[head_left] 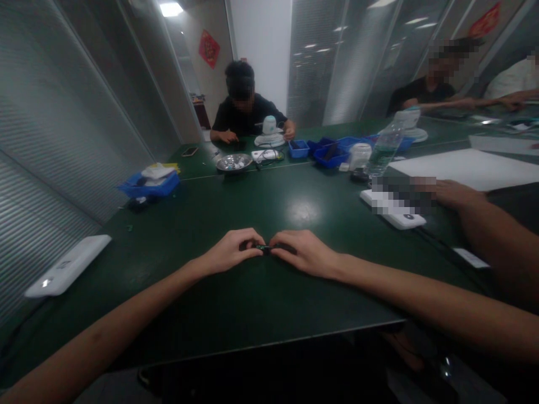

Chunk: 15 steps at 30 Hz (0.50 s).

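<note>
Near the front middle of the green table [202,320], my two hands meet fingertip to fingertip. A small dark piece with green on it, perhaps a little circuit board [263,247], lies between them. My left hand [231,249] pinches its left end between thumb and fingers. On the other side, the thumb and fingers of my right hand [305,252] close on its right end. The fingertips hide most of the piece, so its full shape cannot be made out. Both wrists stay low, close to the tabletop.
A white power strip [69,266] lies at the left, another [393,210] at the right beside a co-worker's arm [497,224]. Farther back are a blue bin [151,185], a metal bowl [234,163], blue trays [330,157] and a plastic bottle [385,146]. A person [248,106] sits opposite.
</note>
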Tool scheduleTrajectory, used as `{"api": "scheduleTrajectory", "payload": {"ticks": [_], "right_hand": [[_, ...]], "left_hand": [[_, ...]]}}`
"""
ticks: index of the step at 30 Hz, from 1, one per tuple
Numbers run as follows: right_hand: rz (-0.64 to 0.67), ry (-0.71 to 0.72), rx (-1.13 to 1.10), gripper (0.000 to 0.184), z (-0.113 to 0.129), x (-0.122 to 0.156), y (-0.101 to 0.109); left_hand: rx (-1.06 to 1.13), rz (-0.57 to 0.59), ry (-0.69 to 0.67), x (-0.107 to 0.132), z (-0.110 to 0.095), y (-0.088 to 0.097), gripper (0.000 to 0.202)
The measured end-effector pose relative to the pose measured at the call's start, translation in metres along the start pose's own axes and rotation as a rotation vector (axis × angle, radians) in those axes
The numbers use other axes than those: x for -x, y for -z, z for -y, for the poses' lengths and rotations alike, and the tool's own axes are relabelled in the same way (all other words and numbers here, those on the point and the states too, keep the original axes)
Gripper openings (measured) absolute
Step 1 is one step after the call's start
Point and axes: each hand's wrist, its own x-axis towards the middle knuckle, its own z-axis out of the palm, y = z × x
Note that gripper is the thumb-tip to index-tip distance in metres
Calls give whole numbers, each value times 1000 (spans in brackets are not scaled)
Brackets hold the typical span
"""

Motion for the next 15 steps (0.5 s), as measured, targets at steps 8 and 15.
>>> {"api": "scheduleTrajectory", "payload": {"ticks": [8, 15], "right_hand": [[-1, -18, -34, 19, 7, -5, -5], [-15, -18, -32, 17, 6, 2, 0]], "left_hand": [[20, 8, -48, -2, -4, -4, 21], [-19, -18, -54, 0, -3, -1, 19]]}}
